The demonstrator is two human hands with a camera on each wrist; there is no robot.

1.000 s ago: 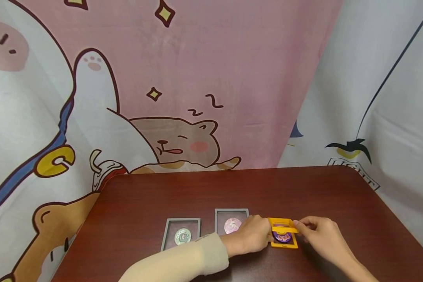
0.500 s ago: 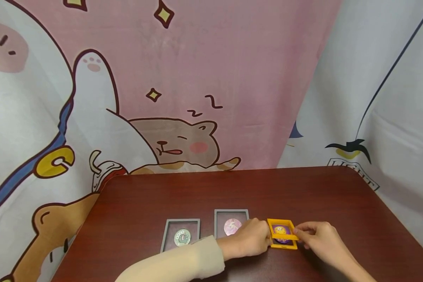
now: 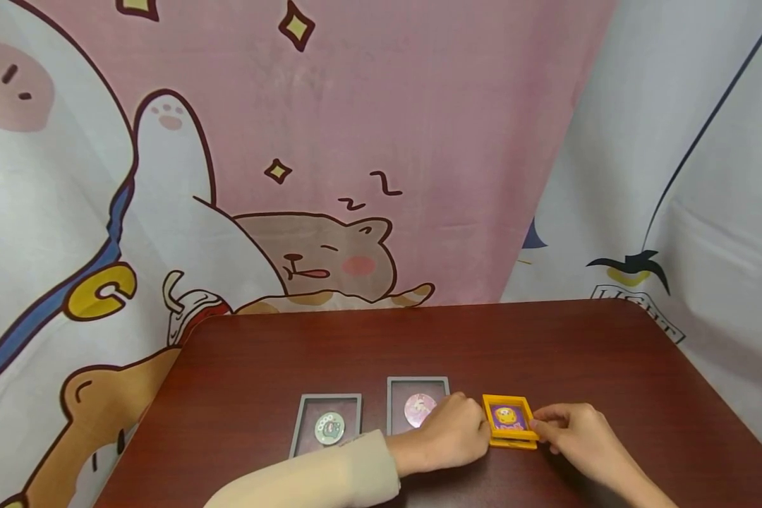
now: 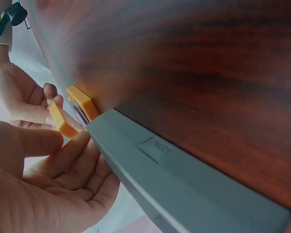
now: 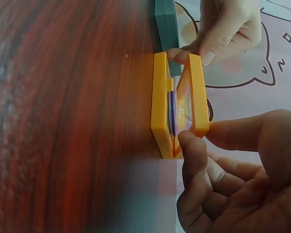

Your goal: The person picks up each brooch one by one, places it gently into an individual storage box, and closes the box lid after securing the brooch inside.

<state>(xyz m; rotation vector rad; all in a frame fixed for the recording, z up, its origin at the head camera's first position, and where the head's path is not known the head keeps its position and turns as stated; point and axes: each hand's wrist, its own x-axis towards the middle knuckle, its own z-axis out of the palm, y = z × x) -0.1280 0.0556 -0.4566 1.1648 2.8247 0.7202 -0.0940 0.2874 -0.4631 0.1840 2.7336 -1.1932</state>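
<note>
A small yellow hinged display case (image 5: pixel 199 97) lies on the table, its windowed lid tilted just above the base. Inside is a round purple badge (image 5: pixel 173 116), seen edge-on in the right wrist view. My right hand (image 3: pixel 578 432) pinches the lid's right edge between thumb and index finger. On the other side, my left hand (image 3: pixel 455 432) holds the lid's left corner between thumb and index finger; in the head view its fingertips are hidden behind the hand.
Left of the yellow case are a grey case (image 3: pixel 417 382) with a pink round badge (image 3: pixel 418 408) and another grey case (image 3: pixel 330 398) with a pale green one (image 3: pixel 329 427). My left forearm overlaps this case's front. A printed cloth (image 3: pixel 457 141) hangs behind the brown table (image 3: pixel 330 353).
The yellow lid has swung down from a nearly upright position to close over its base, with my right hand moving along on its edge. The grey cases have stayed put.
</note>
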